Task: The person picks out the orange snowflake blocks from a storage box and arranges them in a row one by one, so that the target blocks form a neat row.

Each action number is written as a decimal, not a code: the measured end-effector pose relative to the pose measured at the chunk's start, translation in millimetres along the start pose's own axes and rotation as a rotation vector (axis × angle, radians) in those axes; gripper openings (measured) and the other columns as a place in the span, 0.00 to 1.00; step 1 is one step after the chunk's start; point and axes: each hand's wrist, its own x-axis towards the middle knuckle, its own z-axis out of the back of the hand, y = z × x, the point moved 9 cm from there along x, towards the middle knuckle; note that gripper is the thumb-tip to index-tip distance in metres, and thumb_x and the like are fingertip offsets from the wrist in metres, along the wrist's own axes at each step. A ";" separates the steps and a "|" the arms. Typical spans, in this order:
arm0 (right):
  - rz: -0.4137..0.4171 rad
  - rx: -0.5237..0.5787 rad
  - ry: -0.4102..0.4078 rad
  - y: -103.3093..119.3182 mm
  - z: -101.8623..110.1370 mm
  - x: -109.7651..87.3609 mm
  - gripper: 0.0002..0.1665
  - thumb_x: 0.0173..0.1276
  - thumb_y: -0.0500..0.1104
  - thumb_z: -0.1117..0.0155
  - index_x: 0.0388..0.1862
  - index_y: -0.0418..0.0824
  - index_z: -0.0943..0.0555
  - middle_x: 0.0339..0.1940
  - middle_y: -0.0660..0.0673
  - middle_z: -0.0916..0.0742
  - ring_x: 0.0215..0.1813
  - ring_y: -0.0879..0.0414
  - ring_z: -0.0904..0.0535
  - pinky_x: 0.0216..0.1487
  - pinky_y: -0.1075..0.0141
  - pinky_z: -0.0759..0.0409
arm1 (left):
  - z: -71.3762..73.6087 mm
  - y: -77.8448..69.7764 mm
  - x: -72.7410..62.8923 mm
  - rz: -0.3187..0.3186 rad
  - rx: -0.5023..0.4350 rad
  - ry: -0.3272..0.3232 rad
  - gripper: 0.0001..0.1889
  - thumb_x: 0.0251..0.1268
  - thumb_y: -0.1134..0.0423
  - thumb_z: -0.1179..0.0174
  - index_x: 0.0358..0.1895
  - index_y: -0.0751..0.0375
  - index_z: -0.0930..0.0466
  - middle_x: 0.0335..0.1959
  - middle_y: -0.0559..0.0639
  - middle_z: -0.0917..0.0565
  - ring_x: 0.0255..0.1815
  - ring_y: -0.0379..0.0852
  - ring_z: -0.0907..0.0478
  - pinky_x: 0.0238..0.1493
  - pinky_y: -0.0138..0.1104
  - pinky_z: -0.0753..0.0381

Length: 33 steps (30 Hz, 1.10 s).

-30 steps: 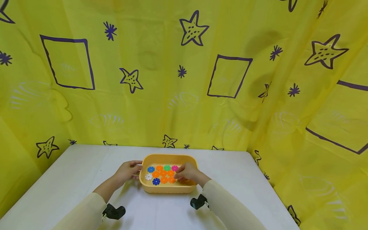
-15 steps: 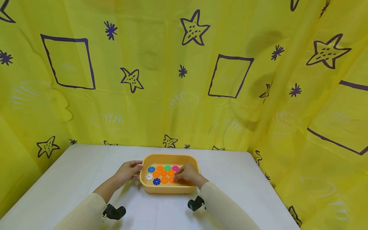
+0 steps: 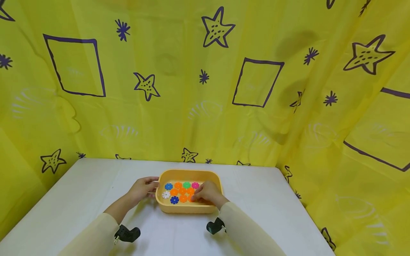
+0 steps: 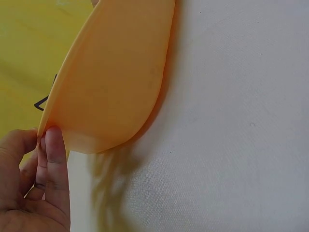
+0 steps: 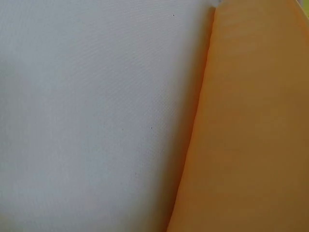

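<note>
A shallow orange-yellow plastic tray [image 3: 189, 209] stands on the white table in the head view. My left hand [image 3: 139, 190] grips its left end; in the left wrist view, fingers [image 4: 56, 166] lie against the outer wall just below the rim. Inside the tray, notched plastic snowflake discs lie flat in rows: a white disc [image 3: 166, 195], a dark blue disc [image 3: 174, 200], a green disc [image 3: 187, 185], a pink disc [image 3: 195, 185] and several orange ones. My right hand [image 3: 209, 192] reaches over the front wall, fingertips pinching an orange disc [image 3: 191, 199], partly covered by them.
The white table [image 3: 86, 199] runs back to a yellow patterned curtain [image 3: 179, 121], which also hangs along both sides. A dark camera mount sits at each wrist. The tray's outer wall [image 5: 251, 125] fills the right of the right wrist view.
My right hand has shifted slightly left and down onto the lower right orange disc, covering part of it. My left hand keeps its grip on the tray. The head view has tilted slightly.
</note>
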 end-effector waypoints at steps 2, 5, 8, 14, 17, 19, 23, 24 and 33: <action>0.003 -0.012 -0.008 0.8 0.5 -0.1 0.09 0.50 0.41 0.20 0.26 0.39 0.13 0.19 0.49 0.16 0.21 0.57 0.26 0.23 0.73 0.27 | 0.2 -0.4 -0.1 0.003 -0.002 -0.001 0.24 0.72 0.63 0.46 0.66 0.73 0.31 0.52 0.67 0.18 0.34 0.43 0.19 0.37 0.34 0.15; 0.003 -0.013 -0.017 2.2 0.5 0.2 0.10 0.50 0.40 0.19 0.25 0.39 0.14 0.19 0.49 0.16 0.22 0.57 0.26 0.23 0.73 0.29 | 0.8 -1.5 -0.9 0.004 -0.007 0.001 0.24 0.72 0.63 0.46 0.66 0.73 0.32 0.52 0.66 0.18 0.34 0.43 0.19 0.37 0.34 0.15; 0.010 -0.013 -0.026 4.0 0.0 0.9 0.10 0.49 0.40 0.19 0.24 0.39 0.14 0.19 0.49 0.16 0.22 0.57 0.27 0.23 0.73 0.30 | 1.9 -2.2 -1.0 0.006 -0.001 0.000 0.24 0.72 0.63 0.46 0.66 0.74 0.32 0.52 0.66 0.18 0.34 0.43 0.19 0.37 0.34 0.15; 0.028 -0.021 -0.040 5.5 -1.0 1.5 0.10 0.48 0.39 0.19 0.23 0.38 0.15 0.20 0.48 0.17 0.22 0.56 0.28 0.23 0.72 0.31 | 1.7 -0.5 0.4 0.014 -0.011 -0.013 0.24 0.72 0.64 0.45 0.66 0.73 0.31 0.51 0.66 0.17 0.34 0.43 0.19 0.37 0.34 0.15; 0.043 -0.031 -0.051 6.3 -1.1 1.3 0.11 0.47 0.38 0.18 0.23 0.37 0.15 0.20 0.48 0.17 0.23 0.57 0.29 0.23 0.72 0.32 | 0.2 0.0 0.8 0.006 -0.026 -0.008 0.25 0.71 0.64 0.45 0.66 0.74 0.32 0.50 0.66 0.17 0.33 0.42 0.20 0.36 0.34 0.15; 0.058 -0.038 -0.056 7.7 -1.4 1.0 0.12 0.46 0.38 0.18 0.23 0.37 0.16 0.20 0.48 0.17 0.23 0.57 0.29 0.24 0.71 0.33 | -0.1 0.4 0.6 -0.002 -0.033 -0.003 0.25 0.72 0.64 0.45 0.67 0.75 0.33 0.51 0.66 0.18 0.33 0.42 0.20 0.36 0.34 0.15; 0.086 -0.046 -0.063 9.8 -2.3 1.3 0.12 0.45 0.37 0.17 0.23 0.36 0.16 0.21 0.48 0.17 0.24 0.57 0.29 0.24 0.71 0.32 | 0.9 0.9 -0.2 -0.007 -0.048 -0.002 0.24 0.73 0.64 0.46 0.67 0.75 0.33 0.51 0.67 0.18 0.33 0.42 0.19 0.36 0.34 0.15; 0.086 -0.044 -0.062 9.6 -2.4 1.4 0.12 0.45 0.37 0.17 0.23 0.36 0.16 0.21 0.48 0.17 0.24 0.56 0.29 0.25 0.71 0.31 | 0.7 0.9 -0.5 -0.008 -0.046 0.002 0.25 0.73 0.64 0.47 0.67 0.75 0.34 0.51 0.68 0.18 0.34 0.42 0.19 0.36 0.35 0.15; 0.076 -0.039 -0.065 8.9 -1.3 0.6 0.12 0.45 0.35 0.18 0.22 0.36 0.17 0.21 0.48 0.18 0.25 0.57 0.28 0.25 0.72 0.29 | -1.3 1.7 -1.3 0.013 -0.066 0.000 0.24 0.73 0.65 0.47 0.67 0.73 0.33 0.52 0.66 0.18 0.34 0.42 0.19 0.37 0.34 0.14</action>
